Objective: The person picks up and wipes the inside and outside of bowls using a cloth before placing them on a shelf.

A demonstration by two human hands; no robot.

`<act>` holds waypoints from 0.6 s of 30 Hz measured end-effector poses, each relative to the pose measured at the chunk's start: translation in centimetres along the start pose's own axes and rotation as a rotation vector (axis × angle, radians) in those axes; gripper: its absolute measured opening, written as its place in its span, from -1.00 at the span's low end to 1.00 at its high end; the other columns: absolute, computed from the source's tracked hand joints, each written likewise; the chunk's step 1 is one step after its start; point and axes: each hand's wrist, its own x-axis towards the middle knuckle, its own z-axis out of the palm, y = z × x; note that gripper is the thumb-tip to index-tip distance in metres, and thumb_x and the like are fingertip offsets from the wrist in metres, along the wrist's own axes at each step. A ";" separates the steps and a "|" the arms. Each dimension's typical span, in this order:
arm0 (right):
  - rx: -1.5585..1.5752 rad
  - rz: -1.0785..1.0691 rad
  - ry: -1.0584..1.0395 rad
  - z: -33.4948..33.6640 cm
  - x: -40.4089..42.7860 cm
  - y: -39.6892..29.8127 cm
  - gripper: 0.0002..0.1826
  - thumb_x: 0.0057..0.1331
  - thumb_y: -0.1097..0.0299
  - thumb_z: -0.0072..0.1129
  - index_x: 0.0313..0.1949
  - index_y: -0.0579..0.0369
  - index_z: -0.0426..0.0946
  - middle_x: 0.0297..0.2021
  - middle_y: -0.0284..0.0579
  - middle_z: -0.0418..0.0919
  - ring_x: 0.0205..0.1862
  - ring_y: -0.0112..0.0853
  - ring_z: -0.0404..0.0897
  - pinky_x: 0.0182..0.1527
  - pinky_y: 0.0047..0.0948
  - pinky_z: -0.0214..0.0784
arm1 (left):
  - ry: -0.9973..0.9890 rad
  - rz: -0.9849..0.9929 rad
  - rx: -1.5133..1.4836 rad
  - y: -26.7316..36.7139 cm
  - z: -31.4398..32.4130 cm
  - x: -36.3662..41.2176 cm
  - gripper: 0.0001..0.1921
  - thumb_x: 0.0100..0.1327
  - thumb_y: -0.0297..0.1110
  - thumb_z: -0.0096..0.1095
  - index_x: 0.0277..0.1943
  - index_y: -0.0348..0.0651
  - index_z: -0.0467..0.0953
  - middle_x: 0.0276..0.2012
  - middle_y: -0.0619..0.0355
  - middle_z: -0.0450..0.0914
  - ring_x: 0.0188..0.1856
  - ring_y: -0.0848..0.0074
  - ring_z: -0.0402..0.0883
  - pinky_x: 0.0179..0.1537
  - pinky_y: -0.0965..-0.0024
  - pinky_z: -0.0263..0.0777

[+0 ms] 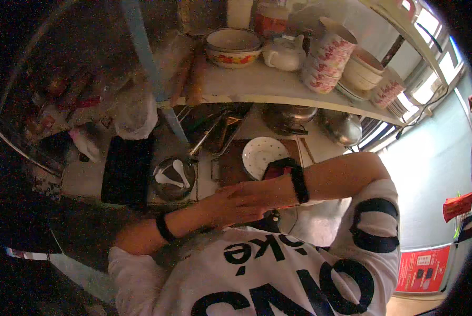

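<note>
My left hand [216, 207] and my right hand [257, 193] overlap in front of my chest, with the right one partly over the left. Their fingers are blurred and partly hidden, and I make out no object between them. A dark band circles each wrist, and a dark device sits on the right one. Just beyond my right hand, a white dotted bowl [259, 154] rests on a brown board [232, 158]. Ahead of my left forearm, a round metal bowl [162, 191] holds two white soup spoons [180, 172].
Overhead, a shelf [236, 85] carries patterned bowls [236, 51], a white teapot [285, 53] and stacked floral cups [326, 59]. A blue post [143, 47] crosses the left side. Metal pots [299, 114] stand below the shelf. A black rectangular object [127, 173] lies on the counter.
</note>
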 end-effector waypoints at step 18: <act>0.014 0.890 0.185 16.0 -18.5 9.5 -0.56 0.16 0.07 -0.02 -0.01 -0.02 0.44 -0.07 -0.02 0.48 -0.10 -0.22 0.49 -0.06 -0.05 0.29 | 0.799 -1.297 -0.779 -11.1 20.8 6.6 -0.49 0.16 -0.30 0.15 0.12 -0.30 0.19 -0.10 -0.10 0.46 -0.11 0.16 0.48 -0.13 0.20 0.39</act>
